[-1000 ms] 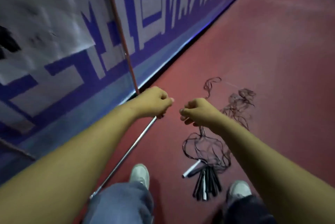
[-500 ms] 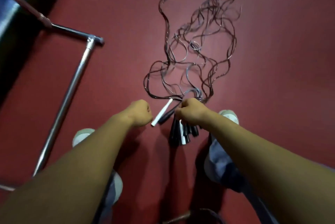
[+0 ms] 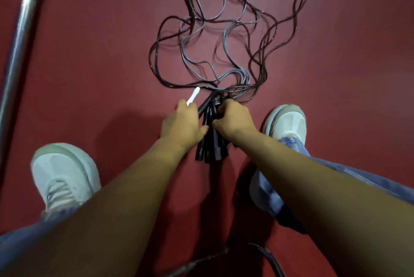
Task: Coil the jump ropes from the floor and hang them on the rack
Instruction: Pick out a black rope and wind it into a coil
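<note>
Head view: at frame centre the left grip (image 3: 182, 123) curls on the white handle (image 3: 194, 94), the right grip (image 3: 235, 120) round the black handles (image 3: 210, 149); the jump ropes (image 3: 224, 30) sprawl tangled on the floor (image 3: 89, 52) above, so lifting may tighten knots

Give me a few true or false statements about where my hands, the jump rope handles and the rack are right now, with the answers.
1. The left hand and the right hand are both at the bundle of black handles. True.
2. The ropes are already neatly coiled. False: they lie loose and tangled on the floor.
3. A white handle sticks out past the left hand. True.
4. The metal rack pole is on the person's right. False: it is on their left.
5. The shoes are black. False: they are white.
</note>
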